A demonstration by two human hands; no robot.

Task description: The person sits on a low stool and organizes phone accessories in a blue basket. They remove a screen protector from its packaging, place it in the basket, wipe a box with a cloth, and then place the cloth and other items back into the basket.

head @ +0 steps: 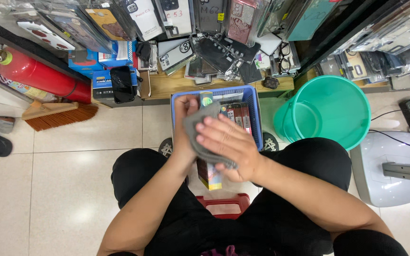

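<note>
- While I watch from the head view, the right hand (pixel 228 144) lies flat over a grey cloth (pixel 200 127), fingers spread, pressing it onto a small box (pixel 209 175) so the cloth wraps the box's face.
- Under the cloth, the left hand (pixel 184 124) is clenched around the box's upper end, steadying it so the box stays upright against the other hand's pressure.
- Only the box's lower end shows, poking out below both hands, above the red stool (pixel 224 205) between my knees.
- Just beyond the hands sits a blue basket (pixel 255 106) with more boxes standing on edge, close enough to reach.
- To the right of the right hand stands a green bucket (pixel 342 102), apart from the work.
</note>
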